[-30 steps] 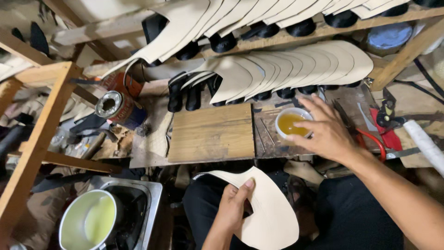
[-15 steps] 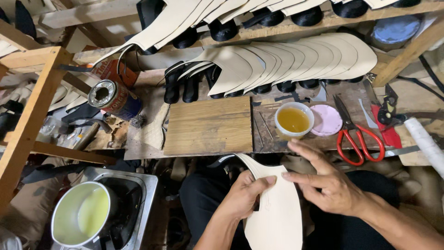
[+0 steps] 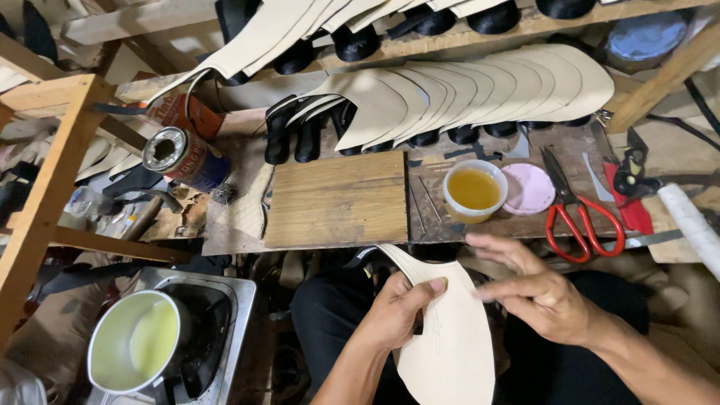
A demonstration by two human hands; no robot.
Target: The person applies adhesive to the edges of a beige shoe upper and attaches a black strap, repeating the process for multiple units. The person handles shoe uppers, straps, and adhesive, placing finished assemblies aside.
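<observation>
My left hand [image 3: 395, 312] grips a cream curved leather piece [image 3: 450, 345] by its left edge, thumb on top, over my dark-trousered lap. Just to the right hovers my right hand [image 3: 536, 289], fingers spread, its fingertips touching the piece's upper right edge. Above the hands, on the workbench, stands a small white cup of yellow glue [image 3: 474, 190] beside a pink lid [image 3: 528, 189]. A bare wooden board [image 3: 337, 199] lies left of the cup.
Red-handled scissors [image 3: 576, 211] lie right of the lid. Rows of cream leather pieces on black forms [image 3: 465, 94] fill the racks behind. A tin can [image 3: 178, 156] lies at the left. A pot of yellowish liquid [image 3: 135, 351] sits on a stove lower left. A wooden frame [image 3: 45, 187] stands left.
My right hand left the glue cup and came down to the leather piece. The piece has shifted in my left hand, now gripped at its edge.
</observation>
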